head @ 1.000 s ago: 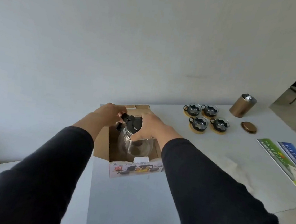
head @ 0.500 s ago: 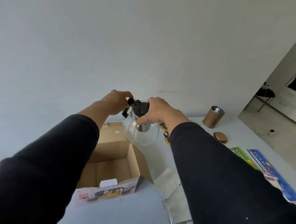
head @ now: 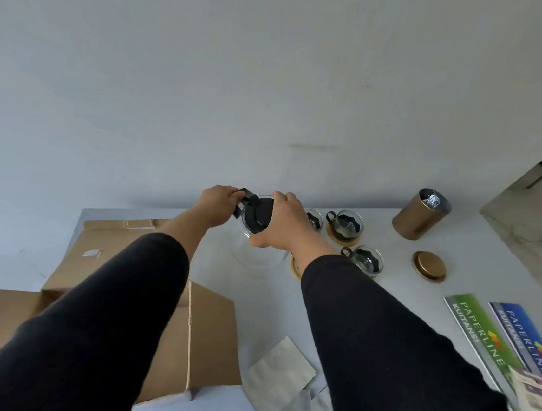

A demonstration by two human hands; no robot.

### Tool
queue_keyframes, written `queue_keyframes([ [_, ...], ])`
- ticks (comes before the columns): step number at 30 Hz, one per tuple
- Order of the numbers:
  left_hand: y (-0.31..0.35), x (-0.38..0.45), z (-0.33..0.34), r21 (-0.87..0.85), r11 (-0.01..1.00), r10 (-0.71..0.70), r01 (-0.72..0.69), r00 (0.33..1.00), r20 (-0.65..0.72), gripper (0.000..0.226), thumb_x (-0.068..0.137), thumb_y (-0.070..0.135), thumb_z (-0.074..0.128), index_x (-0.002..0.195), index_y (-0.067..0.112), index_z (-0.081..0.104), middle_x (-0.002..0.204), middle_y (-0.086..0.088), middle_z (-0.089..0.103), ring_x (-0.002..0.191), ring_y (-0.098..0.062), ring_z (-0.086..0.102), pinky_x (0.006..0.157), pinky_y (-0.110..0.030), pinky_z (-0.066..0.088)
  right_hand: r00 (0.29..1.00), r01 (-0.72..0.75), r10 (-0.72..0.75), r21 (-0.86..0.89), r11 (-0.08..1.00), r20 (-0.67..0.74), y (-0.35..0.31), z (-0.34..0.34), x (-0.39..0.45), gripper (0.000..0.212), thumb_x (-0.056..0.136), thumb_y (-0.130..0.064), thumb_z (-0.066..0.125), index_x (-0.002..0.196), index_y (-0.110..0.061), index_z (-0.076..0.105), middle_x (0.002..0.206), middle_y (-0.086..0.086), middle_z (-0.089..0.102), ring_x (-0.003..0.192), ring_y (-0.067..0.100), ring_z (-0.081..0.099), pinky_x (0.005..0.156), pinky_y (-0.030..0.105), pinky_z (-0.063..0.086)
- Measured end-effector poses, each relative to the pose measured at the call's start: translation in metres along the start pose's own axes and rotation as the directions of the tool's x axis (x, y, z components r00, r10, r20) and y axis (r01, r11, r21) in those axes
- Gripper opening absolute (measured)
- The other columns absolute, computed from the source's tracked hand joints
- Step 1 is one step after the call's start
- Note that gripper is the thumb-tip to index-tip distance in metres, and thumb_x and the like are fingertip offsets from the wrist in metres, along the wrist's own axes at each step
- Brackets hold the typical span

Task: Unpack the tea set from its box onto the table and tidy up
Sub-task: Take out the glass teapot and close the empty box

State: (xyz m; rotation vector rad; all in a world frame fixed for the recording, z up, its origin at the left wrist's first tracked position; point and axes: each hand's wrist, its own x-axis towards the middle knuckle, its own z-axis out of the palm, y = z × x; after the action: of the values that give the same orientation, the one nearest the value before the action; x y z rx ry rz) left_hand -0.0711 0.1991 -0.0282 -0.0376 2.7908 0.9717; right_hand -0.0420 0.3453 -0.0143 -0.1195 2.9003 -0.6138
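— Glass, round and clear: see-through teapot with a black lid (head: pixel 257 237), middle of the frame, just past the open brown cardboard box (head: pixel 198 327). Touching the white table (head: pixel 390 260) or a bit above it? Cannot tell.

— Held how?

— Left hand (head: pixel 217 205) wrapped around the black handle (head: pixel 242 202) on the pot's left side. Right hand (head: pixel 283 221) curled over the lid and the glass rim, thumb underneath, gripping the pot too. Both arms in long black sleeves (head: pixel 113 316), reaching up from the bottom of the frame.

— And right of the pot?

— Small glass cups with black handles on round wooden coasters (head: pixel 342 237). One cup (head: pixel 345 222) just right of the right hand, another (head: pixel 367 260) lower down beside the right sleeve, one more (head: pixel 314 218) peeking out behind the knuckles. Partly hidden wooden coaster (head: pixel 296 267) close to the pot's right edge.

— Further right?

— Tall gold round tin (head: pixel 419 216), lid off, something shiny inside the top. Flat gold lid (head: pixel 429 266) lying apart below it. Green and blue paper pads marked PAPERLINE (head: pixel 495 339) at the right edge.

— Bottom of the frame?

— Box flaps spread open at lower left, mostly hidden under the left sleeve. Grey crumpled wrapping paper (head: pixel 280 368) lying between the box and the right sleeve.
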Motion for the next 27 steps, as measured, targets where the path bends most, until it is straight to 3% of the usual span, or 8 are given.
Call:
queue_keyframes([
  [3,-0.005,0.016,0.014,-0.033,0.998,-0.055,0.055,0.998,-0.012,0.039,0.102,0.028,0.036,0.126,0.008,0.06,0.125,-0.013,0.062,0.119,-0.029,0.054,0.076,-0.023,0.038,0.999,0.012,-0.012,0.013,1.0,0.03,0.015,0.016,0.018,0.081,0.06,-0.037,0.08,0.124,-0.007,0.04,0.125,0.008,0.041,0.119,0.025,0.04,0.085,0.028,0.037],
  [6,-0.011,0.028,0.024,-0.022,0.995,-0.096,0.096,0.995,0.0,0.039,0.101,0.029,0.038,0.126,0.008,0.06,0.126,-0.013,0.062,0.12,-0.029,0.055,0.094,-0.032,0.041,0.999,0.025,-0.026,0.015,1.0,0.045,0.024,0.027,0.031,0.081,0.059,-0.038,0.081,0.123,-0.007,0.041,0.124,0.009,0.042,0.118,0.028,0.041,0.09,0.031,0.039],
  [8,-0.013,0.032,0.029,-0.024,0.993,-0.117,0.118,0.993,0.009,0.039,0.102,0.028,0.036,0.125,0.008,0.06,0.126,-0.014,0.062,0.119,-0.03,0.054,0.097,-0.032,0.04,0.998,0.031,-0.032,0.008,0.999,0.057,0.028,0.033,0.037,0.083,0.058,-0.04,0.081,0.123,-0.007,0.041,0.124,0.01,0.042,0.118,0.029,0.041,0.094,0.034,0.04],
  [18,-0.018,0.045,0.046,-0.033,0.987,-0.153,0.156,0.986,0.071,0.04,0.104,0.022,0.029,0.12,0.003,0.059,0.118,-0.018,0.061,0.109,-0.033,0.053,0.086,-0.034,0.039,0.996,0.046,-0.044,-0.021,0.999,0.08,0.04,0.046,0.051,0.089,0.059,-0.044,0.08,0.128,-0.007,0.039,0.126,0.011,0.043,0.119,0.029,0.041,0.093,0.035,0.041],
  [24,-0.018,0.046,0.049,-0.028,0.985,-0.165,0.167,0.984,0.071,0.041,0.105,0.023,0.026,0.116,0.0,0.057,0.097,-0.014,0.056,0.086,-0.025,0.045,0.074,-0.029,0.032,0.994,0.045,-0.042,-0.029,0.999,0.103,0.042,0.046,0.053,0.107,0.062,-0.047,0.08,0.144,-0.007,0.025,0.14,0.012,0.035,0.131,0.03,0.033,0.103,0.038,0.038],
  [27,-0.018,0.044,0.05,-0.03,0.985,-0.168,0.17,0.983,0.072,0.04,0.104,0.024,0.027,0.115,0.0,0.057,0.105,-0.018,0.06,0.086,-0.025,0.045,0.074,-0.029,0.032,0.991,0.053,-0.046,-0.054,0.997,0.123,0.042,0.046,0.052,0.112,0.064,-0.049,0.079,0.148,-0.008,0.017,0.143,0.012,0.032,0.134,0.03,0.031,0.106,0.039,0.038],
])
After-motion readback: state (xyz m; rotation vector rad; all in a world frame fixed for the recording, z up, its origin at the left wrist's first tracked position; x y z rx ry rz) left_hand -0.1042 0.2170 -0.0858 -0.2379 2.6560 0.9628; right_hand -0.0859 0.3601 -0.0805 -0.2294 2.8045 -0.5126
